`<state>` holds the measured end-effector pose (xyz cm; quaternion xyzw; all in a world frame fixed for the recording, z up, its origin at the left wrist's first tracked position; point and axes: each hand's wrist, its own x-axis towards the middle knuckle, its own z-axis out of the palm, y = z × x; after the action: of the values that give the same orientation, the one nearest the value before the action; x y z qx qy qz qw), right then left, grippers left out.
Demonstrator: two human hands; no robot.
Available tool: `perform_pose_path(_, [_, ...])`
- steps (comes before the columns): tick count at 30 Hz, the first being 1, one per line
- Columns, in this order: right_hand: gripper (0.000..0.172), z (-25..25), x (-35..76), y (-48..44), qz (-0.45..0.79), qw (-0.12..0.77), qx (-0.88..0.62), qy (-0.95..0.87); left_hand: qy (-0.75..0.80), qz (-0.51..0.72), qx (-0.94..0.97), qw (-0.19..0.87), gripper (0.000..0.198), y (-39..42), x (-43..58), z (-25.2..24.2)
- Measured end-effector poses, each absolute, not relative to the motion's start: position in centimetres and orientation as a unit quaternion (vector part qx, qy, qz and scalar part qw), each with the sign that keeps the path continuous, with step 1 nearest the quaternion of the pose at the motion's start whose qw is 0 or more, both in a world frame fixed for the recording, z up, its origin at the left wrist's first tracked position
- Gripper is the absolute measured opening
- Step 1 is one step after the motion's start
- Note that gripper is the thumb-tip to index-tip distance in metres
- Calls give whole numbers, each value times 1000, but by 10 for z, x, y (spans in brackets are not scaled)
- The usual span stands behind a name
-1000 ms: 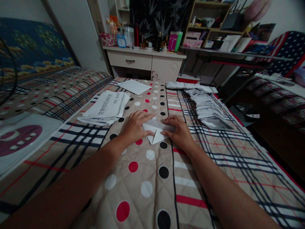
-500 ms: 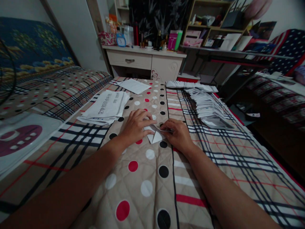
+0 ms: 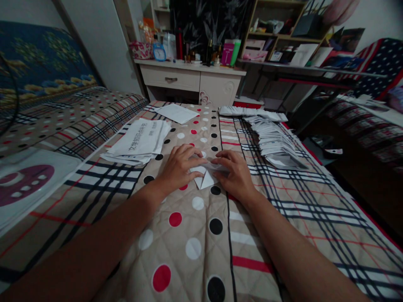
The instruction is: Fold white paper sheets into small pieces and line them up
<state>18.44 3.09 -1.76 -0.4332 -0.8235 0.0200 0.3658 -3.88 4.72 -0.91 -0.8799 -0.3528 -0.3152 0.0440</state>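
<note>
A small piece of folded white paper (image 3: 208,181) lies on the polka-dot quilt, with a pointed corner toward me and a crease down its middle. My left hand (image 3: 181,165) holds its left side, thumb in front and curved fingers behind. On the other side, my right hand (image 3: 234,174) grips the paper between thumb and fingers, the index finger stretched along its far edge. The paper's back part is partly hidden by my fingers.
To the left lies a stack of printed sheets (image 3: 138,140), with a white sheet (image 3: 178,113) beyond it. Rows of folded paper pieces (image 3: 277,140) sit at right. A bag with a purple print (image 3: 28,182) rests at far left. A cluttered dresser (image 3: 189,71) stands ahead.
My right hand's fingers have opened out and shifted along the paper's far edge, and the flap there looks lower. My left hand has stayed nearly in place.
</note>
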Motion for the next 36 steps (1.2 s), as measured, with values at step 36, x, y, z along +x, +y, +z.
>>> perform_pose_path(36, [32, -13, 180, 25, -4, 299, -532, -792, -345, -278, -896, 0, 71, 49, -37, -14])
